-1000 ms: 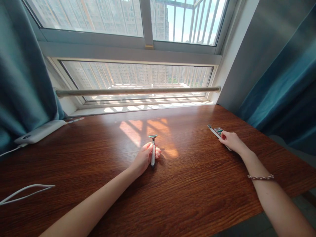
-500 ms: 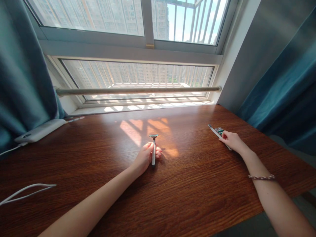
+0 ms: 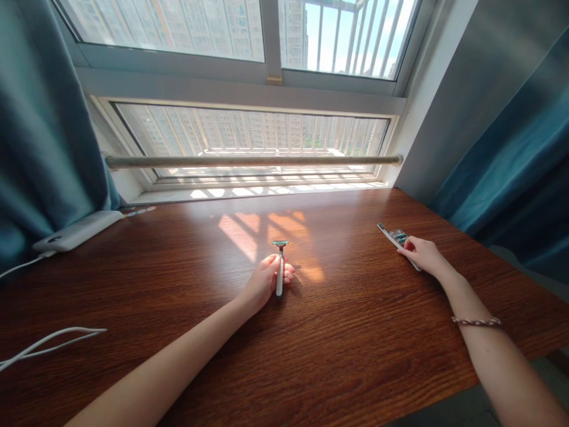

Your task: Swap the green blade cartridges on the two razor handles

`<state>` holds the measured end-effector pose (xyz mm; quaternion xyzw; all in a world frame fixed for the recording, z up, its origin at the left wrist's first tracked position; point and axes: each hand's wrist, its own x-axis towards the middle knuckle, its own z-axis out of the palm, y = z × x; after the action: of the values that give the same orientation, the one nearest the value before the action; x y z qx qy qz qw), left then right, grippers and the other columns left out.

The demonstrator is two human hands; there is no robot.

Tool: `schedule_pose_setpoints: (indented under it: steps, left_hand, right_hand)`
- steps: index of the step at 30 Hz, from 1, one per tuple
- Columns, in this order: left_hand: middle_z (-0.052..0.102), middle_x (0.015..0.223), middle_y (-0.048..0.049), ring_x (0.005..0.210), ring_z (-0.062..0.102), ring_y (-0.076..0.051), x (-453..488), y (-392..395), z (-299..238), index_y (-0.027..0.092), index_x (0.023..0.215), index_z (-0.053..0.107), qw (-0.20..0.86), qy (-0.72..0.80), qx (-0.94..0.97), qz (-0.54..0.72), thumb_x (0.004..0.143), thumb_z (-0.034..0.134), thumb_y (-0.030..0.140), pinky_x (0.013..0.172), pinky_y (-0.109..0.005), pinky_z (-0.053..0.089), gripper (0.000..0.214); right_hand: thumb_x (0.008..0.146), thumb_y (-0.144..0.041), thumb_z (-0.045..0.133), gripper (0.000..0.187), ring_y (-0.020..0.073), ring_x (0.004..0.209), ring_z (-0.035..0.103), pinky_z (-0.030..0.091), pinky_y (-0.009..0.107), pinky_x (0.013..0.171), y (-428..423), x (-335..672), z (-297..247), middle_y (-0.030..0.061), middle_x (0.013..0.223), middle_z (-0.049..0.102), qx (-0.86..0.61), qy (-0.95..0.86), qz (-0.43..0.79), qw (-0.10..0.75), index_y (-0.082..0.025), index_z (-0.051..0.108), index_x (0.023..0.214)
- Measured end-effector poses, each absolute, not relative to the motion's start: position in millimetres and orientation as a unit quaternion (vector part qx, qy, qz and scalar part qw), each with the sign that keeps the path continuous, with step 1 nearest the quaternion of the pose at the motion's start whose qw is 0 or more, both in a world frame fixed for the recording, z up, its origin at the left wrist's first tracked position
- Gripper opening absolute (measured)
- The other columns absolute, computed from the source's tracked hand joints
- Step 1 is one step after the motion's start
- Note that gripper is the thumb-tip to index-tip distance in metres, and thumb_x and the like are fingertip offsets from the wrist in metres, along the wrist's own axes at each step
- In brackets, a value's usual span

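Note:
My left hand (image 3: 265, 279) is closed around the pale handle of a razor (image 3: 280, 276), held upright over the middle of the table with its green-edged head at the top. Over at the right, my right hand (image 3: 424, 255) has its thumb and fingers pinched together at a small clear case (image 3: 399, 236) with green pieces inside, perhaps razor heads. Right beside that case lies a slim white stick (image 3: 390, 238) with a dark end, touched or nearly touched by the fingertips. Which of the two they grip is hidden.
Both hands are over a brown wooden table (image 3: 200, 367). A white power strip (image 3: 80, 230) lies by the left curtain (image 3: 40, 118). Nearer me on the left is a looped white cable (image 3: 66, 335). A window with a rail (image 3: 253, 161) closes off the back.
The whole view has shifted slightly, so everything sits a little further right. Both hands keep their grips and places.

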<state>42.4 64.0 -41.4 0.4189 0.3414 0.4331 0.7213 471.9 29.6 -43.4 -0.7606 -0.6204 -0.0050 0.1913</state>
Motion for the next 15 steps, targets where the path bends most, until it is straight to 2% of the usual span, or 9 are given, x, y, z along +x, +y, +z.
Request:
schedule_pose_setpoints:
  steps: [5,9,12,15]
  left_hand:
    - [0.065,0.076,-0.0075,0.058,0.059,-0.012,41.1,64.5,-41.3,0.014,0.080,0.047,0.734,0.335,0.416,0.420,0.079,0.053,0.029,0.060,-0.026,0.046,0.017]
    - [0.066,0.088,-0.0143,0.073,0.064,-0.019,40.4,62.0,-38.7,0.013,0.081,0.047,0.760,0.293,0.416,0.405,0.079,0.055,0.031,0.071,-0.033,0.047,0.020]
    - [0.066,0.092,-0.0158,0.083,0.064,-0.023,41.1,57.4,-37.5,0.014,0.082,0.048,0.776,0.266,0.419,0.388,0.079,0.056,0.034,0.077,-0.036,0.045,0.022]
    - [0.066,0.095,-0.0146,0.090,0.062,-0.023,43.2,50.5,-36.3,0.015,0.084,0.050,0.777,0.251,0.429,0.385,0.080,0.054,0.035,0.083,-0.038,0.042,0.021]
  right_hand:
    - [0.071,-0.044,0.054,0.026,0.0171,0.056,0.050,0.035,0.028,0.057,28.4,453.5,-35.7,0.0035,0.060,0.057,-0.761,-0.599,-0.040,0.245,-0.020,0.050,0.063]
    - [0.083,-0.044,0.038,0.034,0.0155,0.054,0.049,0.035,0.027,0.059,23.4,401.9,-26.1,0.0029,0.055,0.054,-0.738,-0.605,-0.046,0.295,-0.019,0.053,0.066]
    - [0.087,-0.039,0.034,0.035,0.0125,0.051,0.050,0.035,0.023,0.055,13.0,341.2,-17.6,-0.0008,0.053,0.054,-0.686,-0.666,0.018,0.292,-0.019,0.055,0.068]
    - [0.088,-0.031,0.035,0.026,0.0123,0.058,0.054,0.038,0.022,0.058,-1.0,276.8,-8.7,-0.0007,0.064,0.060,-0.577,-0.735,0.173,0.310,-0.019,0.058,0.085]
